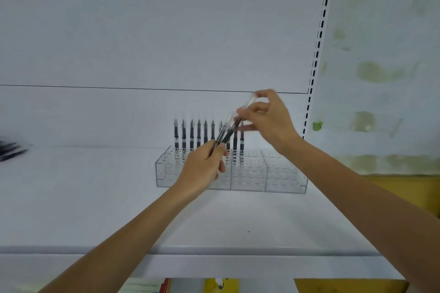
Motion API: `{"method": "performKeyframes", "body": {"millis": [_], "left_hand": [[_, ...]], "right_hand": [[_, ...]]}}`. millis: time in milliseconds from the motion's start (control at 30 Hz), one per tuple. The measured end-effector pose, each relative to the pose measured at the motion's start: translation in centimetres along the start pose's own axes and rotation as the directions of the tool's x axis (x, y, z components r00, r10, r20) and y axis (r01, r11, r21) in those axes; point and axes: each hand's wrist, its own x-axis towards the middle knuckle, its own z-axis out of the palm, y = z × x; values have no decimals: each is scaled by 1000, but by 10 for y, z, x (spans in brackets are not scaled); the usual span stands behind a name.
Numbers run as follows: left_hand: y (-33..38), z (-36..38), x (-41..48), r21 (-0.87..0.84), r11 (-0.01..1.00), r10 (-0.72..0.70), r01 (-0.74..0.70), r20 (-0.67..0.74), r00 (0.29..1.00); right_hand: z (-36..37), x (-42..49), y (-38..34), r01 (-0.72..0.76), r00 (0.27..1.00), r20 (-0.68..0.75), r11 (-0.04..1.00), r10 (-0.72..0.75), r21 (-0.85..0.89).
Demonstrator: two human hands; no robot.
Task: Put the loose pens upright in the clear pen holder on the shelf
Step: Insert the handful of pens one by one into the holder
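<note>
The clear pen holder (285, 179) stands on the white shelf (95, 197), a little right of the middle of the frame, close to the back panel. In its back line of holes a row of pens (191, 137) stands upright, dark bodies side by side, filling the left and middle part of it. The front holes and the right compartment show only clear plastic.

In front of the holder the left hand (202, 166) has its fingers curled round a bundle of pens (223, 135), which leans up toward the right. Above it, the right hand (270, 121) pinches the upper end of a single pen (247, 103) from this bundle between thumb and fingertips. This part is blurred, so I cannot tell how far that pen is out of the bundle.

At the left edge of the frame some loose pens (12, 150) lie flat on the shelf, well apart from the holder. A slotted rail (319, 43) runs up the right side of the shelf unit.
</note>
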Motion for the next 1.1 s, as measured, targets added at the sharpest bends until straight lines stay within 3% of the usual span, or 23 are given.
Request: {"method": "performKeyframes", "body": {"millis": [67, 133, 233, 367, 567, 800, 867, 967, 1033, 1100], "left_hand": [[-8, -5, -5, 61, 998, -3, 3, 1, 1000], [-16, -11, -7, 139, 990, 6, -3, -16, 1000], [-23, -19, -10, 171, 985, 18, -11, -38, 999], [-28, -25, -16, 188, 982, 22, -10, -60, 998], [-34, -24, -20, 199, 980, 15, -4, -54, 998], [-30, -22, -16, 183, 983, 10, -3, -38, 999], [-28, -21, -16, 179, 984, 10, -4, -32, 999], [-23, -17, -15, 152, 988, 23, -17, -35, 999], [-18, -12, -13, 108, 994, 33, -28, -51, 998], [-13, -6, -11, 76, 996, 55, -49, -81, 995]], "right_hand": [[-11, 11, -3, 37, 983, -180, 997, -24, 72], [-23, 22, 1, 129, 953, -262, 986, -152, -102], [-28, 26, 16, 233, 935, -150, 876, -321, -422], [-26, 24, 31, 299, 924, -6, 734, -382, -610], [-23, 23, 43, 300, 939, 77, 687, -335, -662], [-23, 18, 67, 212, 977, 166, 640, -133, -738], [-24, 17, 69, 214, 976, 144, 582, -165, -785], [-19, 11, 60, 262, 937, 86, 517, -340, -815], [-9, 2, 47, 279, 923, 68, 537, -380, -796], [5, -11, 33, 242, 964, 96, 671, -247, -700]]}}
